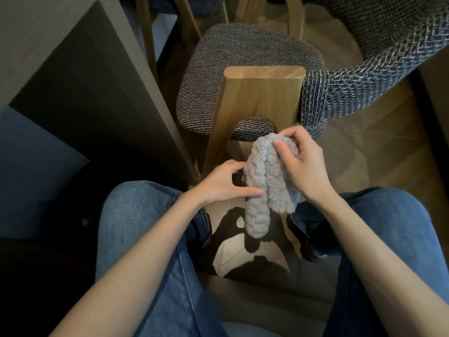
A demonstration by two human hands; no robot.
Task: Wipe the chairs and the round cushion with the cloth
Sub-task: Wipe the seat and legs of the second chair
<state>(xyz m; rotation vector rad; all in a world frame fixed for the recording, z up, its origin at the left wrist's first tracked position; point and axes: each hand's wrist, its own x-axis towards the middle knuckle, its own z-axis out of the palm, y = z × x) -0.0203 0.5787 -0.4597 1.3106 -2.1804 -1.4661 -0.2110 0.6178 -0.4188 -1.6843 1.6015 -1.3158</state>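
The right hand (303, 164) pinches the top of a grey fluffy cloth (264, 186) with curled fingers; the left hand (223, 186) grips its side, thumb against it; the cloth hangs between the knees, just before the wooden-backed chair (262, 93).

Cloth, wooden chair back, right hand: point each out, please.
cloth (264, 181): head view, middle of its fluffy folds.
wooden chair back (262, 93): head view, flat wood face.
right hand (303, 166): head view, back of the hand.
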